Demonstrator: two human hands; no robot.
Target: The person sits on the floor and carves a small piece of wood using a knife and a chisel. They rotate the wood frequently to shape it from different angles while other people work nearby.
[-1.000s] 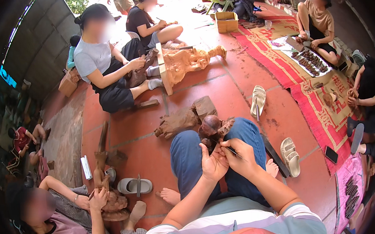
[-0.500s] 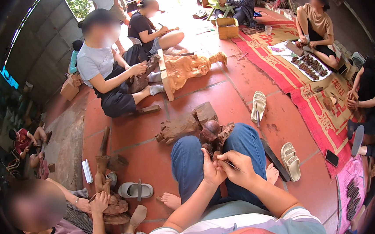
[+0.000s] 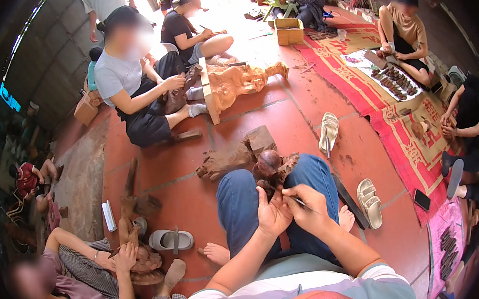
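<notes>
R grip (image 3: 308,210) is clenched on a thin tool (image 3: 302,203), far end hidden nr the dark carving (image 3: 268,162); L grip (image 3: 272,213) is palm up, thumb by the carving's low end, can't tell if clasping it. Carving's btwn the knees (image 3: 235,197), round part up top, w/ log (image 3: 226,162) & block (image 3: 260,140) just beyond on red floor (image 3: 173,165). Further out: grey slipper (image 3: 163,240) on L, bar (image 3: 349,201) & sandals (image 3: 370,206) on R, phone (image 3: 422,200) on mat (image 3: 398,144), pale statue (image 3: 240,82) lying nr a co-worker's feet (image 3: 196,109)
</notes>
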